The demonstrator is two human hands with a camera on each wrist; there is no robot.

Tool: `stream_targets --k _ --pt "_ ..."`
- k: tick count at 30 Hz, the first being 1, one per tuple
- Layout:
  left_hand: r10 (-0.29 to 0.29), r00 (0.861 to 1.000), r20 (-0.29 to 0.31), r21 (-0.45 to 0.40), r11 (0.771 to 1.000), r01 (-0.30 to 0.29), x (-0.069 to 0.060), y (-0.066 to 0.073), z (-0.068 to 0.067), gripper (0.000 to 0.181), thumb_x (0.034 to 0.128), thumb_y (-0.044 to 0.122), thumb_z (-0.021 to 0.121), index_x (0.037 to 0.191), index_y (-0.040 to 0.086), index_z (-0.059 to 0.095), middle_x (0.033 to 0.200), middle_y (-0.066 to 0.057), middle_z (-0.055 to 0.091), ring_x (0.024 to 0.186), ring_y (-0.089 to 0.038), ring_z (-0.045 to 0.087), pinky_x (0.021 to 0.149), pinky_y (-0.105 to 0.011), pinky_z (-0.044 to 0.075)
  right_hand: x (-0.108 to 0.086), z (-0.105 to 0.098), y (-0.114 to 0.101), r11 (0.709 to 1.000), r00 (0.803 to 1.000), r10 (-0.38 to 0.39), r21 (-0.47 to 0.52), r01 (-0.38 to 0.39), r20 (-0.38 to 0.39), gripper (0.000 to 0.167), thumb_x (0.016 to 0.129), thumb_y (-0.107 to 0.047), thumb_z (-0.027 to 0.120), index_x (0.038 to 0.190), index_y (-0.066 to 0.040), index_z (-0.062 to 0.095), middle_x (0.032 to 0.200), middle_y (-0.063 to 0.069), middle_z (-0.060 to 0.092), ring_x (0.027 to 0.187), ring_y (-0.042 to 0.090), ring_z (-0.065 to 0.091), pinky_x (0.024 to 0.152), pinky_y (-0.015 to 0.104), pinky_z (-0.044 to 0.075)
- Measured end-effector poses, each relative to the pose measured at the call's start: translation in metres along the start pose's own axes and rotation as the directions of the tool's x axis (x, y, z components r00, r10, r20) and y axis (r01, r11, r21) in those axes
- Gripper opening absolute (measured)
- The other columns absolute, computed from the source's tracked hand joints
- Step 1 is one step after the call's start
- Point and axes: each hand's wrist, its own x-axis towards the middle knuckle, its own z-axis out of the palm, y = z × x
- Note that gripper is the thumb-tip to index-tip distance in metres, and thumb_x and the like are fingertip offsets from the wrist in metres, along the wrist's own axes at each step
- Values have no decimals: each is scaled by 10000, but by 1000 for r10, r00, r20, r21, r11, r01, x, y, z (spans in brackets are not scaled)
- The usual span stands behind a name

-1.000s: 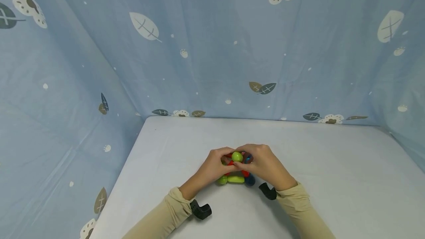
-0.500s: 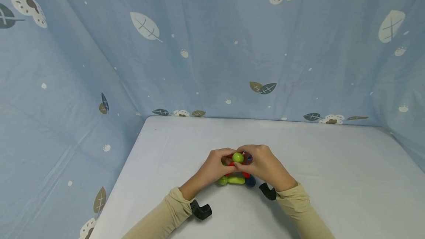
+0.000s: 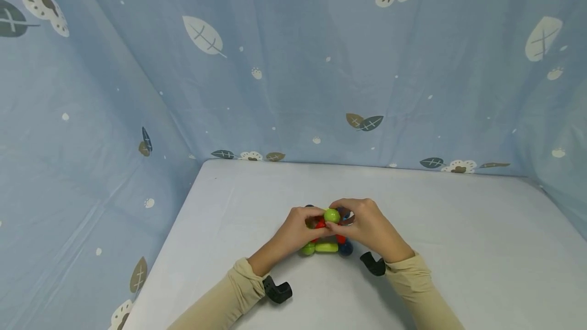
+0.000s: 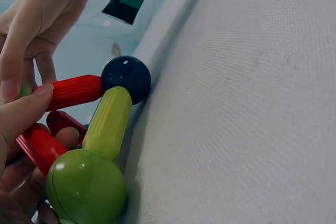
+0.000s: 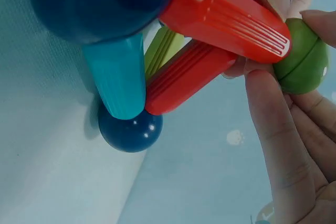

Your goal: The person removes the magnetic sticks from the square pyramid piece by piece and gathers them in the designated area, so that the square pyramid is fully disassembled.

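A pyramid-shaped frame of toy rods and balls stands on the table between the two hands. At its top is a green ball [image 3: 332,216], which my right hand [image 3: 373,225] pinches between thumb and finger. My left hand [image 3: 295,230] holds red rods [image 4: 43,148] close below that ball. The red rods slope down to corner balls. At the base, a yellow-green rod [image 4: 109,121] joins a larger green ball [image 4: 86,184] to a dark blue ball [image 4: 126,78]. The right wrist view shows a turquoise rod [image 5: 118,77] between two dark blue balls. Fingers hide part of the frame's back.
Black curved pieces, one at each wrist [image 3: 277,290], sit close to the sleeves. The white table [image 3: 257,187] stretches to both sides. A blue patterned curtain [image 3: 293,90] hangs behind and to the left.
My right hand and the top green ball have shifted slightly to the right. A dark ball at the back left of the frame has come into sight. The left hand has barely moved.
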Motion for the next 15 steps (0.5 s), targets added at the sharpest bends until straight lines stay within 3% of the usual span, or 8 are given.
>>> stream_targets --k 5,10,15 --pt "-37 999 -19 -22 999 36 -1 2 2 333 885 249 836 1187 141 747 1098 -28 759 839 -64 635 754 -203 537 0 -1 -1 1000 1000 -2 7 2 -13 250 835 -178 873 1044 -121 747 954 -18 764 805 98 726 659 226 603" --pt "-91 995 -43 -59 994 88 -1 5 3 478 862 255 860 1280 178 641 1189 -21 718 882 -93 704 775 -208 570 0 -1 -2 1000 1000 17 9 -17 -13 267 817 -194 888 1032 -132 743 928 -43 743 803 81 706 649 246 607" --pt "-96 994 -59 -79 993 91 0 8 3 509 847 219 872 1279 181 605 1176 -30 724 859 -101 723 769 -210 583 0 -1 -4 999 1000 26 35 -27 5 262 835 -208 877 1048 -138 742 940 -48 743 827 92 712 660 241 606"
